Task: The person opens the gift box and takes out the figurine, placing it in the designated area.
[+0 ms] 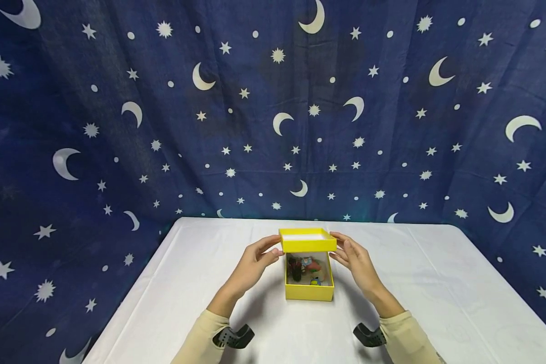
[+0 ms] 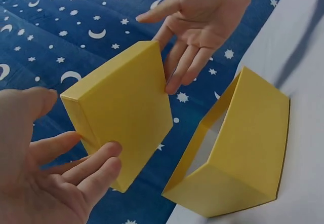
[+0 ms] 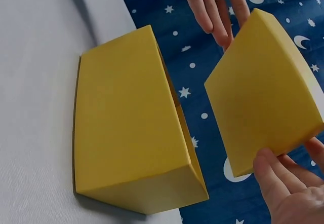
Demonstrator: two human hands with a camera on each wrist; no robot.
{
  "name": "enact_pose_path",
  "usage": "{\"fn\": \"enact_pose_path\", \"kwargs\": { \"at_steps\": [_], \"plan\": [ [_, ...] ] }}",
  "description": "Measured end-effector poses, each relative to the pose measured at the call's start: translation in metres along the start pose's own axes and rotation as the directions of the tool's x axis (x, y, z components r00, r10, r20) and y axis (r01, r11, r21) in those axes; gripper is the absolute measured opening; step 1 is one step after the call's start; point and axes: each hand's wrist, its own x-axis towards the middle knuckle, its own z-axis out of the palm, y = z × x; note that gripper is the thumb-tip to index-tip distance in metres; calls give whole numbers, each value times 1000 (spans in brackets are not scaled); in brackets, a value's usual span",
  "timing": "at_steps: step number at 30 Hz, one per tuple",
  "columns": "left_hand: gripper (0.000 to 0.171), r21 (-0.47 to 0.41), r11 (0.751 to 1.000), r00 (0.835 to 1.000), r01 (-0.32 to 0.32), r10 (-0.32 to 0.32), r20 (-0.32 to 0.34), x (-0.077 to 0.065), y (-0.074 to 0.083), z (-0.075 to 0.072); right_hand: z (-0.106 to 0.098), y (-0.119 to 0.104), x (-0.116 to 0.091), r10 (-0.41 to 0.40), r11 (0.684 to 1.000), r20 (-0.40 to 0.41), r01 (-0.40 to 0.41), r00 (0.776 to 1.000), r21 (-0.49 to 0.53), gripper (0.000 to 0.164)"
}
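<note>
Above a yellow box (image 1: 309,292), the upturned yellow lid (image 1: 309,246) hangs between both hands, its white inside showing in the head view. My left hand (image 1: 255,263) touches the lid's left end with extended fingers, some against the outer face; its thumb stands apart in the left wrist view. At the other end my right hand (image 1: 357,260) supports the lid the same way, fingers fairly straight. Inside the box lie several small colourful items: a dark reddish one (image 1: 296,269), a reddish-pink one (image 1: 314,266) and a blue-and-yellow one (image 1: 316,281).
The box stands on a table with a white cloth (image 1: 209,263). Behind the table hangs a dark blue curtain (image 1: 255,126) with moons and stars. Black devices are strapped to the left wrist (image 1: 236,337) and the right wrist (image 1: 368,335).
</note>
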Motion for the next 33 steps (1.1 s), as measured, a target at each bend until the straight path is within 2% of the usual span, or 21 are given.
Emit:
{"fn": "enact_pose_path", "kwargs": {
  "at_steps": [4, 8, 13, 17, 21, 26, 33],
  "plan": [
    [41, -62, 998, 998, 15, -19, -64, 0, -1, 1, 1, -1, 0, 66, 998, -3, -66, 998, 18, 54],
    [38, -75, 997, 992, 10, -19, -127, 0, -3, 3, 2, -1, 0, 108, 994, -11, -108, 994, 12, 50],
    [32, -106, 994, 980, 10, -31, -195, 2, -4, 3, 3, 0, 0, 85, 996, 4, -85, 996, 19, 44],
    [29, -125, 992, 974, 20, -48, -223, 4, -4, 1, 3, -1, -1, 72, 997, 35, -73, 997, 18, 44],
    [38, -113, 993, 980, 29, -50, -194, 3, -1, -1, 2, -2, -2, 78, 996, 80, -80, 994, 29, 46],
    [56, -75, 995, 992, 64, -72, -103, 1, 0, -6, 0, -1, -3, 51, 995, 136, -62, 989, 83, 49],
    [67, -39, 996, 997, 77, -76, 20, -3, 2, -12, -2, -1, -3, 43, 981, 203, -80, 978, 179, 56]
  ]
}}
